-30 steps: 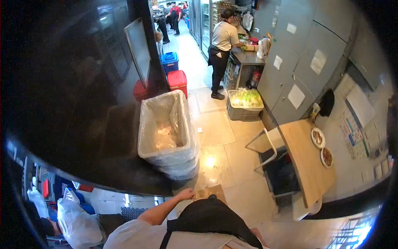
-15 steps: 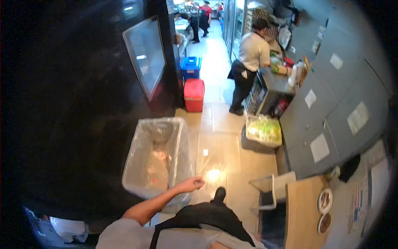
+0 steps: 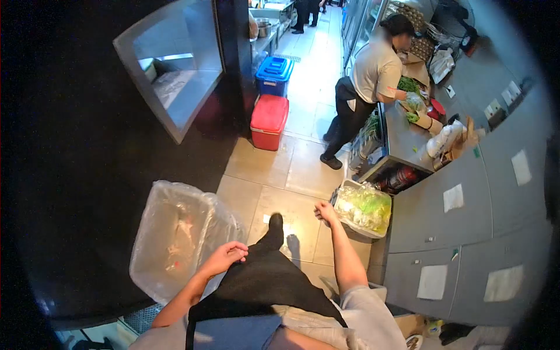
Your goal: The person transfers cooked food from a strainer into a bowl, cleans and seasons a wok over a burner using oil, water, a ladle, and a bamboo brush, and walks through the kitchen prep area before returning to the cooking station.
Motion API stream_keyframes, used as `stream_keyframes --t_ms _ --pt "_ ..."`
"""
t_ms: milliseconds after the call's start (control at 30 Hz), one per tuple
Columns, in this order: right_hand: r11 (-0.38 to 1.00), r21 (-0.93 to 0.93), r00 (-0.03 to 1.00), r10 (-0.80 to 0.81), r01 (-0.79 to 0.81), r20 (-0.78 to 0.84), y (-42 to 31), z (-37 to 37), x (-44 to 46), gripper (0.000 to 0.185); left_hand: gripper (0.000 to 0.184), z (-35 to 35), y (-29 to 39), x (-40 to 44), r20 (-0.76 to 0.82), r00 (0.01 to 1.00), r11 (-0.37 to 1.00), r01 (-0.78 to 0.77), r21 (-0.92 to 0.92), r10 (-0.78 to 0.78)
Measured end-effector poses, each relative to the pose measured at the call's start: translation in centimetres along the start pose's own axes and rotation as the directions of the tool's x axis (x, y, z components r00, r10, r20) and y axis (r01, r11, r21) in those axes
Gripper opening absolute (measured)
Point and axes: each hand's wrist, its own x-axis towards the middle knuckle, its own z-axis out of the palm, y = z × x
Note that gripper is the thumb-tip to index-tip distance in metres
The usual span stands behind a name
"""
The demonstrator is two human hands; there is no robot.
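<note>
My left hand (image 3: 225,258) hangs over the black apron (image 3: 256,286), just right of a large bin (image 3: 201,233) lined with clear plastic. Its fingers are loosely curled, and whether anything small is in them cannot be made out. Farther right, my right hand (image 3: 324,212) is held out with curled fingers beside a grey crate (image 3: 344,219) of pale green leafy vegetables (image 3: 364,207). No object shows in that hand, but its palm is hidden.
A co-worker (image 3: 373,70) stands at a metal counter (image 3: 402,137) with greens on it. A red bin (image 3: 269,119) and a blue bin (image 3: 274,73) line the left of the passage. Grey lockers (image 3: 437,227) stand at the right. A black wall (image 3: 87,192) with a window rises at the left.
The view has moved forward along the passage, nearer the counter and the vegetable crate. My right hand has come into view. The wooden table with two plates has left it.
</note>
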Motion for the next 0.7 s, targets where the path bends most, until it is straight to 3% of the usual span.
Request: stream_keyframes --t_ms 67,133,167,200,233,267,333,367,400,433,467,500,533,567,600,667,700 --pt "0.997 -0.076 0.999 -0.003 -0.001 -0.048 -2.9 -0.5 2.4 0.022 0.023 -0.4 1.8 4.7 0.000 1.000 0.996 0.013 -0.085 -0.013" --pt "0.996 -0.086 0.999 -0.024 0.027 0.036 -4.6 -1.7 5.3 0.023 0.023 -1.3 4.8 10.3 0.070 0.996 0.987 -0.045 -0.151 0.056" --pt "1.000 0.004 1.000 -0.003 0.003 0.013 -3.6 -2.6 5.7 0.024 0.023 -1.5 7.3 12.8 0.083 0.993 0.987 -0.076 -0.139 0.088" --pt "0.969 -0.234 0.997 -0.079 0.076 -0.002 -3.2 -4.0 5.5 0.023 0.023 -1.7 10.1 15.4 0.088 0.993 0.987 -0.071 -0.142 0.084" --pt "0.976 -0.017 0.974 0.217 -0.217 0.066 -0.8 -5.9 6.2 0.021 0.023 -1.7 12.8 17.6 0.129 0.976 0.963 -0.142 -0.230 0.175" --pt "0.944 -0.097 0.946 0.321 -0.315 0.047 1.4 -8.0 6.2 0.018 0.023 -1.6 15.6 19.5 0.159 0.952 0.927 -0.203 -0.316 0.262" --pt "0.864 -0.165 0.877 0.480 -0.475 -0.006 4.2 -11.5 5.3 0.014 0.024 -1.5 24.3 21.2 0.302 0.907 0.930 -0.199 -0.309 0.294" --pt "0.829 -0.156 0.842 0.539 -0.537 -0.029 5.7 -13.6 4.1 0.016 0.026 -1.6 27.9 22.3 0.384 0.808 0.888 -0.347 -0.301 0.446" --pt "0.776 0.300 0.816 0.441 -0.556 0.373 17.4 -19.9 6.3 0.006 0.028 -1.6 31.4 23.2 0.462 0.676 0.819 -0.487 -0.304 0.574" --pt "0.420 0.522 0.651 0.266 -0.742 0.711 27.3 -25.4 8.2 0.007 0.031 -1.3 35.2 23.5 0.513 0.529 0.737 -0.480 -0.475 0.676" --pt "0.787 0.304 0.798 0.358 -0.537 0.485 20.0 -23.6 5.0 0.014 0.033 -1.1 38.8 24.0 0.527 0.362 0.639 -0.447 -0.626 0.769" --pt "0.973 0.062 0.962 0.209 -0.222 0.173 17.5 -23.1 2.8 0.016 0.037 -0.9 41.1 24.5 0.536 0.304 0.615 -0.336 -0.714 0.788" --pt "0.920 0.363 0.980 0.083 -0.146 0.182 2.2 -20.8 -0.1 0.015 0.041 -0.8 43.3 25.3 0.542 0.232 0.587 -0.236 -0.775 0.808" --pt "0.895 0.442 0.929 -0.109 -0.063 0.354 5.3 -23.6 3.7 0.015 0.037 -1.3 45.9 26.5 0.556 0.238 0.599 -0.179 -0.781 0.796" --pt "0.899 0.438 0.908 -0.172 -0.014 0.381 1.8 -23.1 11.1 0.015 0.034 -1.5 47.9 27.4 0.568 0.251 0.608 -0.122 -0.785 0.784" --pt "0.944 0.216 0.944 0.187 -0.250 0.272 -2.4 -21.1 19.6 0.012 0.037 1.6 50.6 31.7 0.214 0.130 0.233 -0.155 -0.960 0.968" --pt "0.914 0.107 0.914 0.374 -0.392 0.159 -4.2 -21.0 21.3 0.013 0.045 0.0 53.6 34.5 0.361 -0.013 0.352 -0.192 -0.916 0.933"
